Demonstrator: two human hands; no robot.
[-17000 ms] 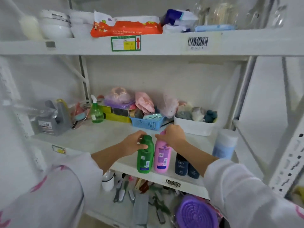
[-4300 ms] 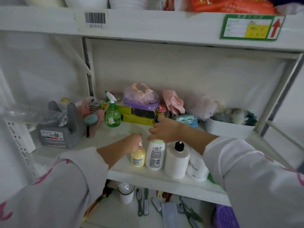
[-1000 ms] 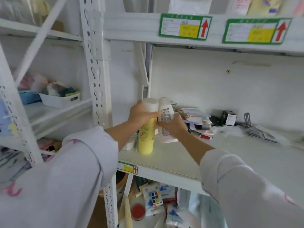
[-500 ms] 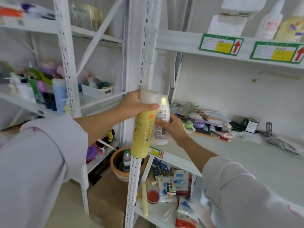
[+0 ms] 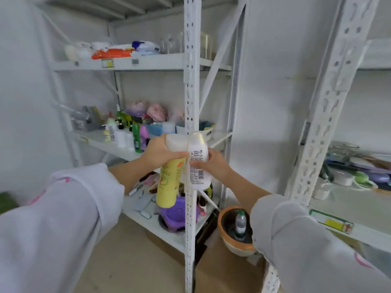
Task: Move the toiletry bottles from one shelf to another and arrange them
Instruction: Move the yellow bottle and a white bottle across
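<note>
Since half a second ago my view has swung left: the white post (image 5: 191, 102) that stood left of the bottles now runs straight behind them, and the left rack's middle shelf (image 5: 110, 146) shows clearly. Both bottles have travelled with my hands and are in the air in front of the post, touching side by side.

My left hand (image 5: 157, 153) is wrapped tight around the neck of the yellow bottle (image 5: 169, 182), fingers fully curled just under its white cap. My right hand (image 5: 213, 163) clasps the white bottle (image 5: 197, 166) from the right, thumb across the label.

I judge this to be the carry toward the row of bottles (image 5: 127, 136) already standing on the shelf left of the post. To do it well I would bring both bottles round the left of the post without clipping it, keep them upright, and set them at the row's near end, bases flat, labels forward.

Containers: right of the post and low down, an orange-rimmed bowl (image 5: 234, 244) holds a small clear bottle (image 5: 240, 226) standing upright. Behind the post on the shelf, a white bin (image 5: 208, 130) holds soft things I cannot make out.
</note>
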